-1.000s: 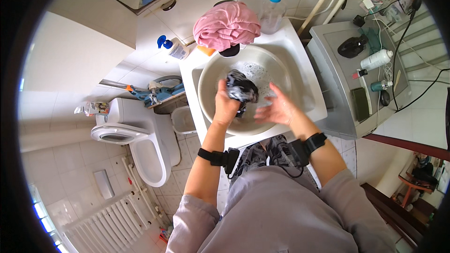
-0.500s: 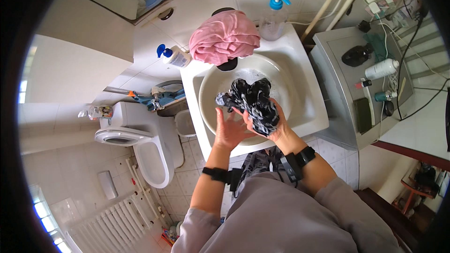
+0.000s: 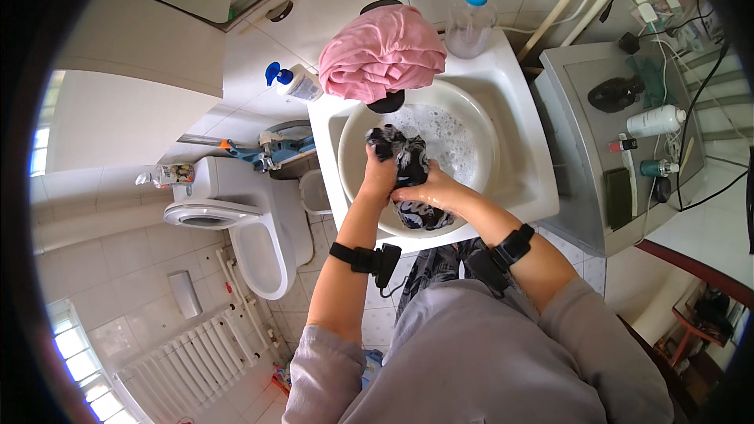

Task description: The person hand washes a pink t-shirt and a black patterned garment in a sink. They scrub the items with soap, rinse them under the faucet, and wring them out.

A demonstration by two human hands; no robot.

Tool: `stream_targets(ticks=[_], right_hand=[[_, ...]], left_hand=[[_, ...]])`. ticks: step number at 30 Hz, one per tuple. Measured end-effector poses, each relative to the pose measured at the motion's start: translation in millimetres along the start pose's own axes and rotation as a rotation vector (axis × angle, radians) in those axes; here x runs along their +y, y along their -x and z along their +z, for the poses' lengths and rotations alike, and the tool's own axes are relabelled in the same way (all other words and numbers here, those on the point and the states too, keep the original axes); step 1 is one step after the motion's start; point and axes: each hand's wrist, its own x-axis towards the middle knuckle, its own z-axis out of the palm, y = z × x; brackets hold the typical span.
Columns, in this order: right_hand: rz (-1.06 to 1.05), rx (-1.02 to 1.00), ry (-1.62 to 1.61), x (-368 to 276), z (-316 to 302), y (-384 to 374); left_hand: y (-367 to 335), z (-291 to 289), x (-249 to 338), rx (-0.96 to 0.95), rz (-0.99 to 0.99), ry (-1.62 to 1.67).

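A wet black cloth with a white-grey pattern (image 3: 412,163) is bunched up in a round cream basin (image 3: 491,169). My left hand (image 3: 379,174) is closed around its upper left end. Lower down, my right hand (image 3: 433,190) grips the middle of the bundle, thumb toward the left hand. The cloth's lower part hangs below the right hand at the basin's near side. White suds (image 3: 449,132) float on the water beyond my hands. The basin sits inside a white sink (image 3: 536,180).
A pink cloth bundle (image 3: 382,55) with black ends rises behind the basin. A white pump bottle (image 3: 300,85) stands to its left, a clear pump bottle (image 3: 471,27) to its right. A grey appliance (image 3: 569,82) carrying bottles and cables is right; a toilet (image 3: 261,263) is left.
My left hand, open beside the cloth before, has closed on its upper left end. My right hand has turned over onto the cloth, and the bundle is now stretched lengthwise, lower in the basin.
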Motion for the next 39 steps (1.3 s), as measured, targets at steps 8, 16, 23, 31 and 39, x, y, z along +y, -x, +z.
stream_targets(ticks=[8, 16, 23, 31, 39], right_hand=[[0.263, -0.055, -0.299, 16.3, -17.6, 1.4], [0.308, -0.686, -1.487, 18.8, 21.9, 11.6], [0.135, -0.623, -1.236, 35.1, 13.1, 7.1], [0.112, -0.114, -0.297, 21.0, -1.0, -6.5], [0.016, -0.081, 0.035, 48.1, -10.9, -31.8]], left_hand=[[10.8, 1.9, 14.2, -0.072, -0.031, -0.065], [53.7, 10.1, 4.2, -0.471, 0.147, 0.906], [37.3, -32.9, 16.3, -0.367, -0.003, 0.57], [35.3, -10.2, 55.0, -0.127, -0.02, 0.118], [12.8, -3.4, 2.7, 0.297, 0.277, -0.549]])
